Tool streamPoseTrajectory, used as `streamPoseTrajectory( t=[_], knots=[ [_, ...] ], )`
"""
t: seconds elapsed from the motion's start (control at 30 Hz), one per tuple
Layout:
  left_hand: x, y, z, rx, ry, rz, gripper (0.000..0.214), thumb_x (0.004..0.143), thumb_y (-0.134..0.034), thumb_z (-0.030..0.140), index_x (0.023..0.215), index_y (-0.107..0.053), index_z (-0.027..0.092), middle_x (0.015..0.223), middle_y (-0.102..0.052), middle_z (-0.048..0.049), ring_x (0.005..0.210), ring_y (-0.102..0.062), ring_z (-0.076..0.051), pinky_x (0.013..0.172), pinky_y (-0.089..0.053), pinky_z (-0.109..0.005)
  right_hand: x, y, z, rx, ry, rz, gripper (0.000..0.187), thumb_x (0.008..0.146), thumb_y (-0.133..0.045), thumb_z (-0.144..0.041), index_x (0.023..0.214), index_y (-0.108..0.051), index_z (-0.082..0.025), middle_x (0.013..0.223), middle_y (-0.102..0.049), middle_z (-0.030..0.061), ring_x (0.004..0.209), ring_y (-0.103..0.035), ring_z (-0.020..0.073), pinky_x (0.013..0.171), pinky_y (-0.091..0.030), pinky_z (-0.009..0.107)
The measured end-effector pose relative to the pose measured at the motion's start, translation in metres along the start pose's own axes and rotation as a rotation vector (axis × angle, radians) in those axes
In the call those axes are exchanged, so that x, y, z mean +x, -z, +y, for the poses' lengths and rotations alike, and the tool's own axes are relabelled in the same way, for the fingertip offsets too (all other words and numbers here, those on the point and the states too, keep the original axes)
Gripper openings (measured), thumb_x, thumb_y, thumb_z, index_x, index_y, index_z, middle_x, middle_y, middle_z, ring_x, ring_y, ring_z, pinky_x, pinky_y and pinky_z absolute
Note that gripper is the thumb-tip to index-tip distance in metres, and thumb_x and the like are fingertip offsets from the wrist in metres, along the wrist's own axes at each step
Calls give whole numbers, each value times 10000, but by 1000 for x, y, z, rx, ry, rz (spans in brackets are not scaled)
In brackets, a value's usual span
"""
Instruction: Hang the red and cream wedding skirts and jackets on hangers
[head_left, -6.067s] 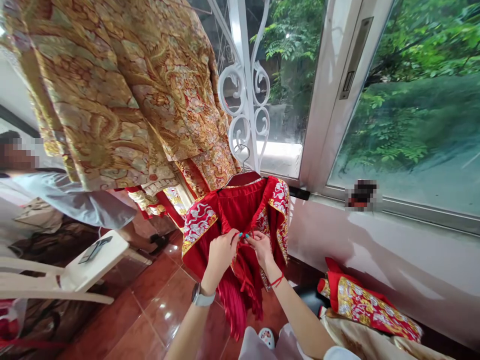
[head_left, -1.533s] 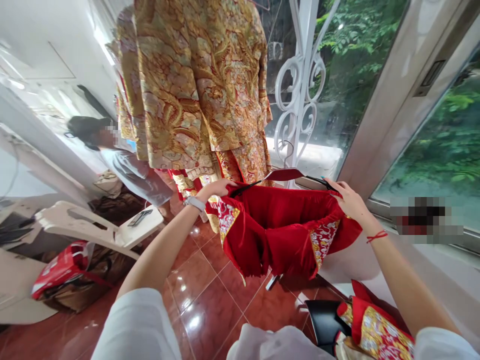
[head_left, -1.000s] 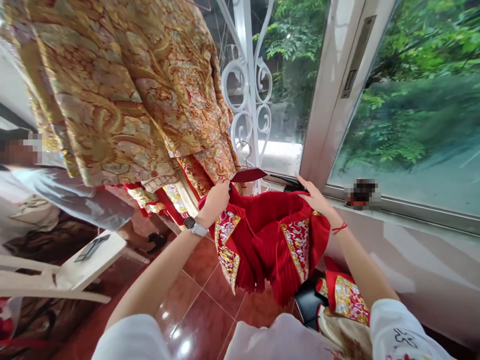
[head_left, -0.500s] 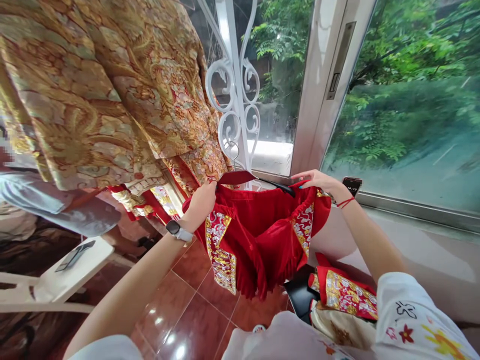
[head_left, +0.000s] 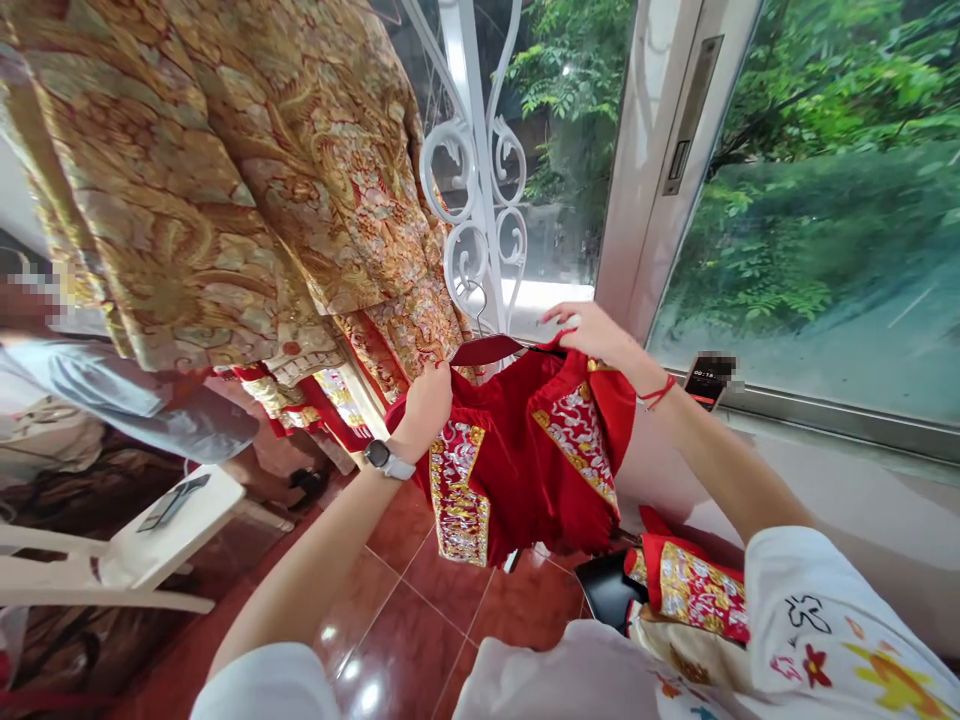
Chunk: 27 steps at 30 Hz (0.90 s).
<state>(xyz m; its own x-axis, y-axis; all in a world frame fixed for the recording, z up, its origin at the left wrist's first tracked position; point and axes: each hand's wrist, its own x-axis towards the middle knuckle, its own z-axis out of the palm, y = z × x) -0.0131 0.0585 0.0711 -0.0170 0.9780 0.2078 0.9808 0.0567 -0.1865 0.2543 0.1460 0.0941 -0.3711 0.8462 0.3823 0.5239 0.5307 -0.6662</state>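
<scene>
1. Gripping a fold of the red velvet jacket (head_left: 517,470) just below the dark red hanger (head_left: 486,350): left hand (head_left: 429,405), clenched, fingers closed around the cloth, a watch (head_left: 386,458) on the wrist.
2. Grasping the jacket's opposite shoulder edge between fingers and thumb: right hand (head_left: 596,335), beside the hanger's tip, a red string (head_left: 658,393) around the wrist.
3. Hanging between both hands, above the tile floor (head_left: 397,620): the jacket, gold-and-white embroidered bands down its front, its top at the hanger, whose hook sits on a white iron grille (head_left: 472,200) in front of the window (head_left: 817,200).
4. Hanging just left of the jacket: a gold brocade robe (head_left: 225,180).
5. Lying at lower right: a folded red-and-gold cloth (head_left: 694,590) beside a black seat (head_left: 607,590).
6. Resting on the window ledge: a phone (head_left: 709,380), screen blurred.
7. Standing beyond the robe, at far left: a person in a grey sleeve (head_left: 112,390), near a white chair (head_left: 172,520).
</scene>
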Motion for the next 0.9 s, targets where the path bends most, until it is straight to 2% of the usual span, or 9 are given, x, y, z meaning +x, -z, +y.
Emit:
streamPoseTrajectory(
  t=[0.1,0.2,0.3,0.4,0.53,0.63,0.73,0.83,0.9],
  knots=[
    [0,-5,1,-43,-7,34,360,892,-336,18,1208,-509,34,1139,-607,-228,994,-682,-270,784,-538,-324,-30,-19,6,-112,143,-179,661,597,-528,14,1211,-631,-209,1071,-535,49,954,-580,211,910,-511,376],
    [0,-14,3,-90,6,85,374,862,-352,7,1204,-505,23,1192,-572,-245,995,-678,-277,795,-538,-333,-61,-41,17,-175,179,-135,849,590,-465,45,1378,-486,-272,1252,-427,78,1156,-538,240,1033,-460,416],
    [-4,-22,8,-159,68,139,410,848,-366,5,1243,-475,17,1227,-549,-256,991,-678,-284,775,-540,-333,-80,-66,22,-194,171,31,898,633,-416,55,1462,-368,-287,1362,-355,94,1329,-409,250,1131,-367,447],
    [-11,-28,16,-281,159,176,434,851,-368,17,1276,-457,14,1270,-536,-271,978,-687,-295,738,-551,-340,-85,-90,19,-155,82,309,838,710,-404,25,1501,-308,-232,1428,-309,125,1365,-360,255,1166,-323,457],
    [-23,-35,33,-433,275,295,467,866,-374,57,1325,-444,7,1375,-482,-300,961,-702,-308,711,-566,-359,-73,-111,5,-96,34,552,624,791,-383,-28,1385,-505,-174,1354,-447,131,1277,-443,258,1131,-370,453],
    [-30,-47,49,-537,334,434,496,887,-342,79,1374,-430,45,1481,-392,-286,878,-720,-280,659,-566,-357,-61,-120,-3,-110,87,488,478,828,-359,-37,1099,-710,-215,1093,-629,81,1079,-526,260,1043,-422,469],
    [-32,-62,61,-579,321,504,554,885,-300,69,1431,-388,75,1545,-306,-272,809,-720,-262,630,-561,-372,-56,-128,2,-207,85,340,428,844,-366,-35,889,-752,-214,934,-675,67,935,-523,266,1000,-405,499],
    [-32,-71,58,-619,265,504,579,878,-296,64,1453,-369,73,1577,-224,-282,797,-712,-254,638,-555,-376,-61,-136,20,-336,101,184,428,830,-373,-6,893,-757,-182,941,-691,89,1002,-505,295,1001,-381,505],
    [-37,-68,41,-712,182,479,572,882,-361,99,1453,-378,90,1590,-190,-277,752,-700,-219,632,-550,-356,-69,-137,31,-392,127,143,446,814,-383,3,988,-752,-177,1107,-684,100,1125,-465,322,1014,-369,519]
  ],
)
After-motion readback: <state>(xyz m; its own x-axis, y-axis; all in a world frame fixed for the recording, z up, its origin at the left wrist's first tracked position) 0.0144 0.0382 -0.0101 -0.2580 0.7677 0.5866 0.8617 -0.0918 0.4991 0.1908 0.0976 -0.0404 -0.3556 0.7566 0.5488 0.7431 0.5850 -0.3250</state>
